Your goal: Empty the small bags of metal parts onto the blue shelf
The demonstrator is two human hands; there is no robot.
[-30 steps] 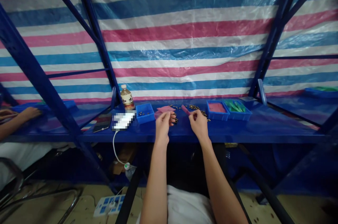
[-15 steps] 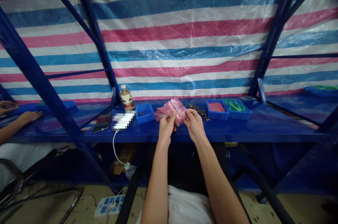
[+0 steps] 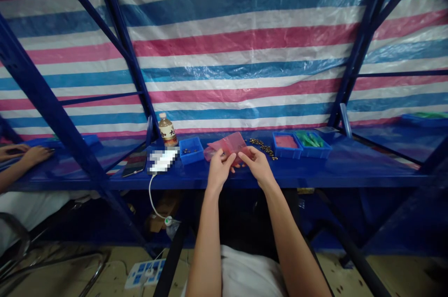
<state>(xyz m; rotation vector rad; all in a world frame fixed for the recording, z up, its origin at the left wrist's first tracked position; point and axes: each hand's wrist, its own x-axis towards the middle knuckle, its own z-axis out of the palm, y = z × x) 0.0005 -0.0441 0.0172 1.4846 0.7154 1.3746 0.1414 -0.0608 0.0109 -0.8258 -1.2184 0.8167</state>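
A pink plastic bag [image 3: 235, 142] is stretched between my two hands over the front part of the blue table. My left hand [image 3: 220, 168] pinches its lower left side, while my right hand [image 3: 256, 162] grips the lower right edge, thumbs close together. More pink plastic [image 3: 210, 151] lies on the table just behind my left hand. Beyond my right hand is a loose pile of small brass-coloured metal pieces [image 3: 264, 147]. Left of the bag stands a blue bin [image 3: 191, 159] with a few small dark pieces inside.
To the right are a blue bin with pink sheets [image 3: 286, 142] and another with green bags [image 3: 311, 139]. At left stand a drink bottle [image 3: 168, 130], a phone [image 3: 135, 165] and a blurred white item with a cable. A co-worker's hands [image 3: 33, 154] are at the far left.
The pink bag has turned and flattened out between my hands, its glossy folds gone. Both thumbs have come closer together along its lower edge.
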